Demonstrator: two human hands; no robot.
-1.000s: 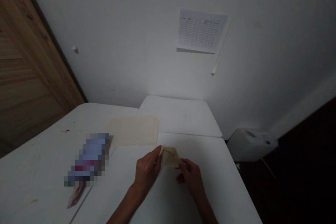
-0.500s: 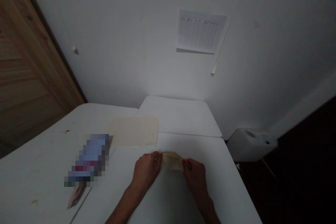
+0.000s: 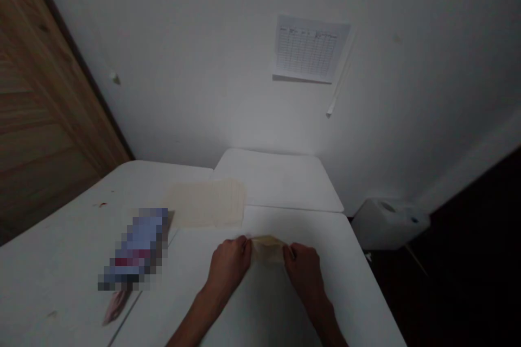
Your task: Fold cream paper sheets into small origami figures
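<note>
Between my two hands stretches a small, thin yellowish-beige sheet, perhaps paper or film; I cannot tell which. My left hand is closed, pinching its left end between thumb and fingers. The right end is pinched by my right hand, also closed. The sheet's upper edge bulges into a low peak, and the lower part hangs down in front of the white table. Farther back on the left lies a larger flat beige sheet with faint lines, apart from both hands.
A blurred blue packet lies on the left tabletop, with a pinkish thing at its near end. A printed table on paper hangs on the wall. A white plastic container stands beyond the table's right edge.
Both hands stay nearly in place, still gripping the small sheet. The left hand has shifted very slightly to the right.
</note>
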